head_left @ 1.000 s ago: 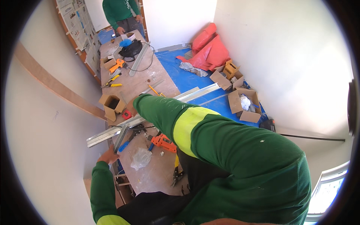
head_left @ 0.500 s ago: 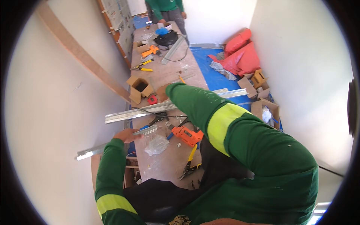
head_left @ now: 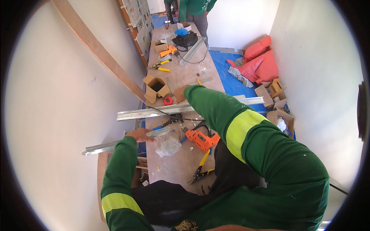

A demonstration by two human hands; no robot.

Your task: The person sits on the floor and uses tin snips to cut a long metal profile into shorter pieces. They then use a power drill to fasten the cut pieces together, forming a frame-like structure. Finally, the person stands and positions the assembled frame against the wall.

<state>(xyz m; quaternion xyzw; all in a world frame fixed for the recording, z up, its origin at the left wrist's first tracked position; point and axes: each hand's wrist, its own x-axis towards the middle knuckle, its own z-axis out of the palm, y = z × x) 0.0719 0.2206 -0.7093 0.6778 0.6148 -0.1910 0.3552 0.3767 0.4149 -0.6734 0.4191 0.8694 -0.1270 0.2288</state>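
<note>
My left hand point(head_left: 139, 135) rests on a short silver metal channel point(head_left: 115, 144) that sticks out past the left edge of the long wooden workbench point(head_left: 181, 165). My right hand point(head_left: 180, 93) reaches forward in a green sleeve and lies by a longer metal channel point(head_left: 185, 109) set across the bench, close to a small red tape measure point(head_left: 168, 101). Whether its fingers grip the channel is hidden. An orange power drill point(head_left: 200, 138) and a clear plastic bag point(head_left: 168, 146) lie between my arms.
Yellow-handled snips point(head_left: 200, 169) lie near the bench's near end. An open cardboard box point(head_left: 156, 86), pliers point(head_left: 162, 66), another orange drill point(head_left: 169, 51) and a black cable sit farther along. A person in green point(head_left: 194, 11) stands at the far end. Blue tarp, red bags and boxes cover the floor to the right.
The view has swung so the bench runs more upright. My left hand has slid along the short channel, and my right hand has stayed by the long channel.
</note>
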